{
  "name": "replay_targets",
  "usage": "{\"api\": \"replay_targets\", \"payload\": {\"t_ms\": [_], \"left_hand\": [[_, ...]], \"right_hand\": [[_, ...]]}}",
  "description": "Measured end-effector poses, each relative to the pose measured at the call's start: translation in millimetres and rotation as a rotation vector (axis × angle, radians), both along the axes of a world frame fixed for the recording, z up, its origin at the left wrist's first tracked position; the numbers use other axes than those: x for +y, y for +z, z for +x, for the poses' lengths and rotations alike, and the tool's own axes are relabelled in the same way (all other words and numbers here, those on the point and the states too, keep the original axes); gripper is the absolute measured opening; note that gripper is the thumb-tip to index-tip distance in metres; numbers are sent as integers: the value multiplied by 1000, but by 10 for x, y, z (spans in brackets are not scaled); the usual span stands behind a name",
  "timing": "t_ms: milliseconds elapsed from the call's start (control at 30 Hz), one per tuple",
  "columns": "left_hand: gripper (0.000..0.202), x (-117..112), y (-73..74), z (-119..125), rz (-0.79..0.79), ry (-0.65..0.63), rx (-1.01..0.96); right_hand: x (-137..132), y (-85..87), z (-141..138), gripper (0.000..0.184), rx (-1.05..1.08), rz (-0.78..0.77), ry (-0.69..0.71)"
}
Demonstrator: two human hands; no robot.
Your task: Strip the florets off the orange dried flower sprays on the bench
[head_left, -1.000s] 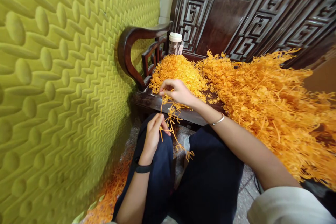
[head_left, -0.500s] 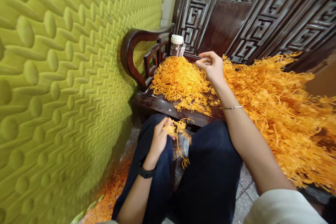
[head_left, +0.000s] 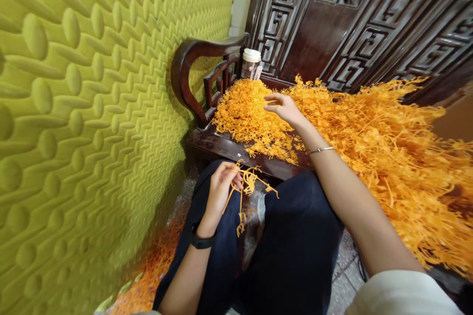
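My left hand (head_left: 219, 192) rests over my left knee and pinches an orange plastic sprig (head_left: 247, 184) whose thin stems dangle between my legs. My right hand (head_left: 283, 107) hovers with fingers loosely spread over a heap of small orange plastic pieces (head_left: 248, 110) on the dark wooden bench (head_left: 221, 145). It holds nothing that I can see. A far larger pile of long orange plastic branches (head_left: 384, 142) spreads across the bench to the right of that hand.
A yellow padded wall (head_left: 84, 108) closes in the left side. The bench has a curved armrest (head_left: 195, 59) and a carved dark back (head_left: 332, 15). A white-lidded jar (head_left: 251, 63) stands in the bench corner. Orange scraps (head_left: 155, 270) litter the floor by my left leg.
My right hand left the sprig, reached up to the far edge of the piles, then came back down over the small-piece heap. My left hand kept hold of the sprig.
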State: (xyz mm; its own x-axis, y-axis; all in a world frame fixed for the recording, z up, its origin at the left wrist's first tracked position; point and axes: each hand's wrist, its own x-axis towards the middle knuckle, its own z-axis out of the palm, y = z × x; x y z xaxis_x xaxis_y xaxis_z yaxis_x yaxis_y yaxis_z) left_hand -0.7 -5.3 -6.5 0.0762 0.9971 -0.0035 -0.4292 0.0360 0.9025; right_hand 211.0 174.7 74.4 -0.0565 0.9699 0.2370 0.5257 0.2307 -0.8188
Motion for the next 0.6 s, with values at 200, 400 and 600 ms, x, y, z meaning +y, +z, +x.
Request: {"api": "replay_targets", "payload": {"t_ms": [200,400,600], "left_hand": [[24,12,21,-53,-112,38,-107],[34,19,46,-63,-242,38,-98],[40,17,37,-80,-251,5,-58]], "right_hand": [[-493,264,-522,23,72,-117,429],[-964,520,-900,28,-19,-159,823],[-872,446,-825,34,-253,-141,930]]}}
